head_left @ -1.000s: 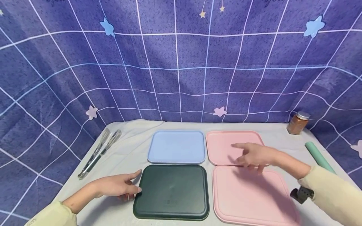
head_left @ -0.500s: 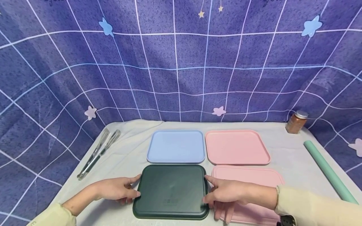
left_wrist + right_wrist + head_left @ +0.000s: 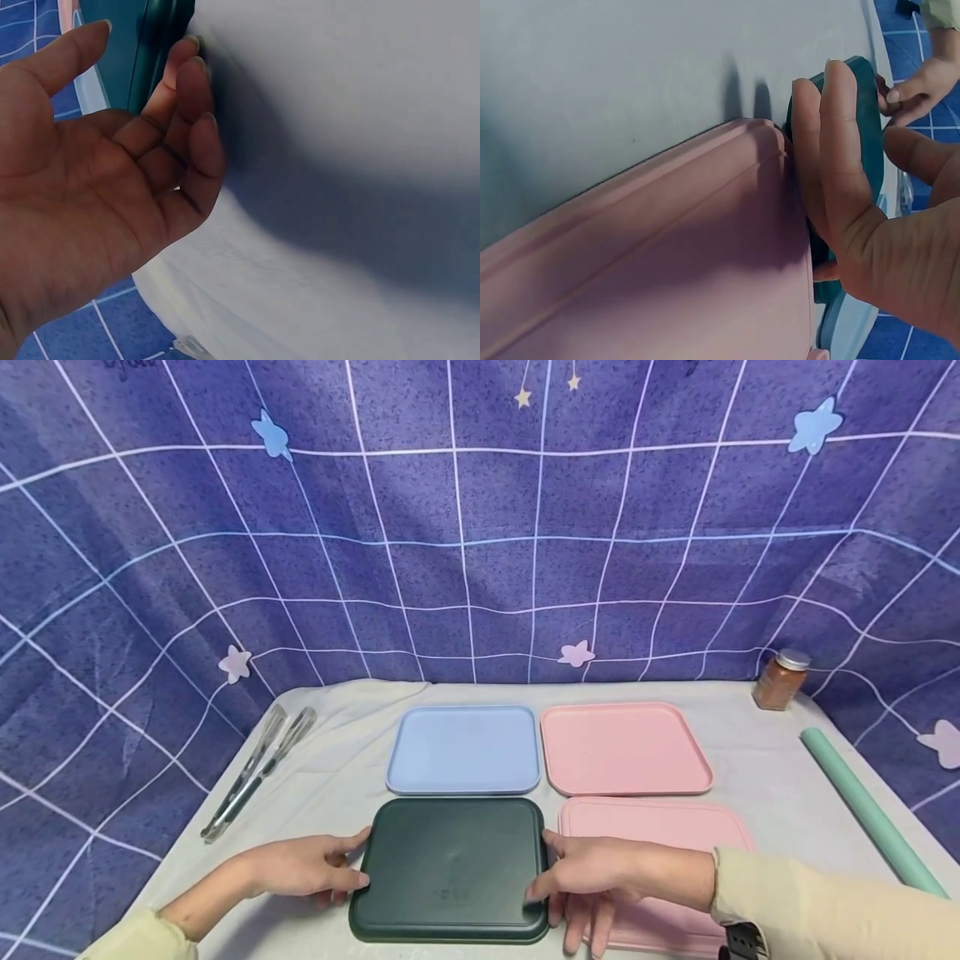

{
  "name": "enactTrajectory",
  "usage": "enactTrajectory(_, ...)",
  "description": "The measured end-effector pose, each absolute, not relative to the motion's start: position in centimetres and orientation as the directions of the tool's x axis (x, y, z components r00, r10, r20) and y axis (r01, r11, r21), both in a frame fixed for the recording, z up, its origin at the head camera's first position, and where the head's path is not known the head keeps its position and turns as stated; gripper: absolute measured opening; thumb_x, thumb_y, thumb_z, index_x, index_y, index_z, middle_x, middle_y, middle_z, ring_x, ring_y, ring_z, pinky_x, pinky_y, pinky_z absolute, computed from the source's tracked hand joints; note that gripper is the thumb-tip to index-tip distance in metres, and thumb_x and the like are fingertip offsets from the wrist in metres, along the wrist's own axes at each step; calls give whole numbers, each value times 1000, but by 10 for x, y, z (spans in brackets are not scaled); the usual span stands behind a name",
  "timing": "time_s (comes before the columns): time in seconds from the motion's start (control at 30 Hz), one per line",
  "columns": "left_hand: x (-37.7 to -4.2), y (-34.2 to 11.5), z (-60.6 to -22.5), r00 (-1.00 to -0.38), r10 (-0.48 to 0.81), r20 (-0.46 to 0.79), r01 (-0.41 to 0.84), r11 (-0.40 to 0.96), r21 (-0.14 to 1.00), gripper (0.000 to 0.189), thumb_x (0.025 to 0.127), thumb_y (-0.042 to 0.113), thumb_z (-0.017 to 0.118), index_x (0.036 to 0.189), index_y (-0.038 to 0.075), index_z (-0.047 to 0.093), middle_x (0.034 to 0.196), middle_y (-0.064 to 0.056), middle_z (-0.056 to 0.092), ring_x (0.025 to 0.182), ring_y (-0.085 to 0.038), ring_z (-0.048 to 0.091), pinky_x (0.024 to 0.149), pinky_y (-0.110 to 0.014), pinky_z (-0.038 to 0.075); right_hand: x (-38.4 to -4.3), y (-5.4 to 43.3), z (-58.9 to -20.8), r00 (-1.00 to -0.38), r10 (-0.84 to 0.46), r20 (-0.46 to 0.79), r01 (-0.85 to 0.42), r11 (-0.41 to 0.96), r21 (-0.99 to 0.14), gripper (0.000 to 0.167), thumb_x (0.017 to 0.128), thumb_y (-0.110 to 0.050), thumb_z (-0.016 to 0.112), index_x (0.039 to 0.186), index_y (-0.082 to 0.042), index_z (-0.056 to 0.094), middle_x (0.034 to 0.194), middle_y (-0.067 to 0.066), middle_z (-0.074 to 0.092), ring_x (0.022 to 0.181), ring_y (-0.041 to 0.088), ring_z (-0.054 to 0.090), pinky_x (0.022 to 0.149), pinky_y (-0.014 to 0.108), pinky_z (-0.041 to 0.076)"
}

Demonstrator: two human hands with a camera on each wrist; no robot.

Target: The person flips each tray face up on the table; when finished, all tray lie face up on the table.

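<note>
A dark green rectangular tray point(image 3: 452, 864) lies flat in the near row, between my two hands. At its left edge is my left hand point(image 3: 300, 867), thumb and index finger spread along the rim. In the left wrist view, the other fingers point(image 3: 193, 90) bend loosely beside the tray's side and enclose nothing. My right hand point(image 3: 600, 870) touches the right edge, its thumb over the rim and index finger farther back. Two straight fingers point(image 3: 840, 127) show in the right wrist view, by the corner of a pink board point(image 3: 705, 247). The right hand partly hides that board.
Behind lie a light blue tray point(image 3: 463, 750) and a pink tray point(image 3: 626, 749), side by side. Metal tongs point(image 3: 258, 774) rest at the left. A brown-filled jar point(image 3: 781, 681) and a green cylinder point(image 3: 870, 812) are at the right. Purple-blue cloth point(image 3: 450, 527) hangs behind.
My right hand has come from above the pink trays, left and nearer, to the dark green tray's right edge. My left hand stays at the left edge, shifting slightly nearer.
</note>
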State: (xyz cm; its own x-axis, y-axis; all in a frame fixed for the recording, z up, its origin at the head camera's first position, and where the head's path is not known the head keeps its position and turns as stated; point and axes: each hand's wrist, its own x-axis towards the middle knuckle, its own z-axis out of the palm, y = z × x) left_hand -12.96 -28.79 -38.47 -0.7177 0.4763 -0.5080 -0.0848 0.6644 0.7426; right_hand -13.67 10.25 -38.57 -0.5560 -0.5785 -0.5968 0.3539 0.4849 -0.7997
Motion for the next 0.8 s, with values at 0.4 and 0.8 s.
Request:
enactTrajectory(0.4,-130,-299,-390,-720,495,-486,-99,620,779,83,100,32,61,157,-5,13,84,-7,65,69,-15,61,60,-25,48,-142,98,-384,-535,-575,-619,364,505,-783,63,89,-22,69,137,-8,31,68,11,66,45,16,65,39,31,52)
enactTrajectory(0.8,-130,-317,-402,-695,550,-463,-143,525,839,76,102,27,57,160,2,14,90,-10,67,72,-14,61,64,-25,49,-137,95,-386,-630,-552,-546,211,555,-805,43,87,-14,72,117,-7,43,66,16,66,39,16,60,36,34,50)
